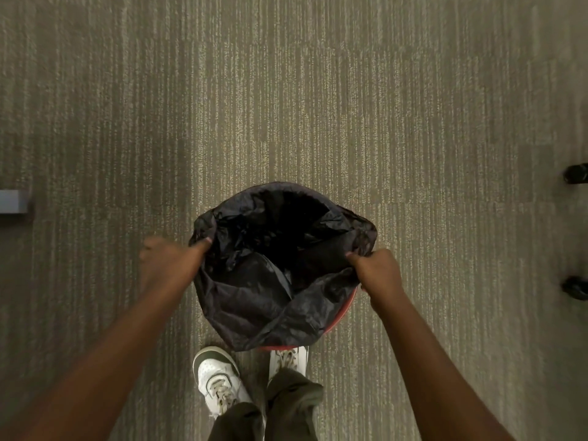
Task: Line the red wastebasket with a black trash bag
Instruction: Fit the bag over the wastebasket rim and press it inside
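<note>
I have both hands pinching the black trash bag (pixel 280 268) mouth, left hand (pixel 168 259) mid-left, right hand (pixel 378 272) mid-right. The red wastebasket (pixel 345 313) rim shows lower right, so I judge that edge needs folding over next.

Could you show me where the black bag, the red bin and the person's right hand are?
black trash bag (pixel 273 300): head view, on the near fold of plastic.
red wastebasket (pixel 345 313): head view, on the exposed red rim.
right hand (pixel 377 270): head view, on the back of the fist.
</note>
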`<action>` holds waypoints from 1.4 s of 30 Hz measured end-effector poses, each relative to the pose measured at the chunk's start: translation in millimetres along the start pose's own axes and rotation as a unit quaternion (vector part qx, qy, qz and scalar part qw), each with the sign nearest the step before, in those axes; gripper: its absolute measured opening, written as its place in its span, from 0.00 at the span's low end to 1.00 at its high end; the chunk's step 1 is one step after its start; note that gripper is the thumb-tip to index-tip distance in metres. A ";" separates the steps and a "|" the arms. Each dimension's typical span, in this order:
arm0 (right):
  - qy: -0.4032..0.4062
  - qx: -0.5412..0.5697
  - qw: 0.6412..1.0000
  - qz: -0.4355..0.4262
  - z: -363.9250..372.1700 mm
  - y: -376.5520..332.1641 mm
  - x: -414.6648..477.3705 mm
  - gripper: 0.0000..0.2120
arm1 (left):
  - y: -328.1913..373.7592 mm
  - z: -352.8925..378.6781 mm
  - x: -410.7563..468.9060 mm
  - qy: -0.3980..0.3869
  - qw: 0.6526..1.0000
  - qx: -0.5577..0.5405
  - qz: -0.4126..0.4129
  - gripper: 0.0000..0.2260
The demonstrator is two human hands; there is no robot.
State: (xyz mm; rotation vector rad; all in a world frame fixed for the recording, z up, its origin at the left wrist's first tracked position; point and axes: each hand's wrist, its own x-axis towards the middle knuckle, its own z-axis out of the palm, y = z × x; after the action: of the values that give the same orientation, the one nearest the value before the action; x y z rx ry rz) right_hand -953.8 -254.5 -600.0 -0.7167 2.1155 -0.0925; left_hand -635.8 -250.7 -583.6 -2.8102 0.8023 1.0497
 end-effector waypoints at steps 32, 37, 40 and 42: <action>-0.204 0.508 0.807 0.222 36.7 96.7 -96.9 0.04 | -95.3 15.2 -32.4 -0.309 0.853 -0.420 -0.032 0.18; -0.185 0.507 0.809 0.232 34.7 99.9 -95.5 0.04 | -110.6 27.0 -28.9 -0.283 0.848 -0.437 -0.100 0.11; -0.169 0.509 0.808 0.243 30.4 90.7 -95.7 0.19 | -116.0 32.5 -31.8 -0.291 0.816 -0.475 -0.155 0.08; -0.163 0.466 0.840 0.226 28.2 77.1 -97.6 0.29 | -117.6 35.3 -36.3 -0.287 0.807 -0.484 -0.179 0.07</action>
State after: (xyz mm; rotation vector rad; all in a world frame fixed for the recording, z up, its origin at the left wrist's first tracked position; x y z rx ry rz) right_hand -923.5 -134.0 -571.1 0.3357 1.5709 -0.6413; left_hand -623.8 -125.0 -604.9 -2.6807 -0.4768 2.5466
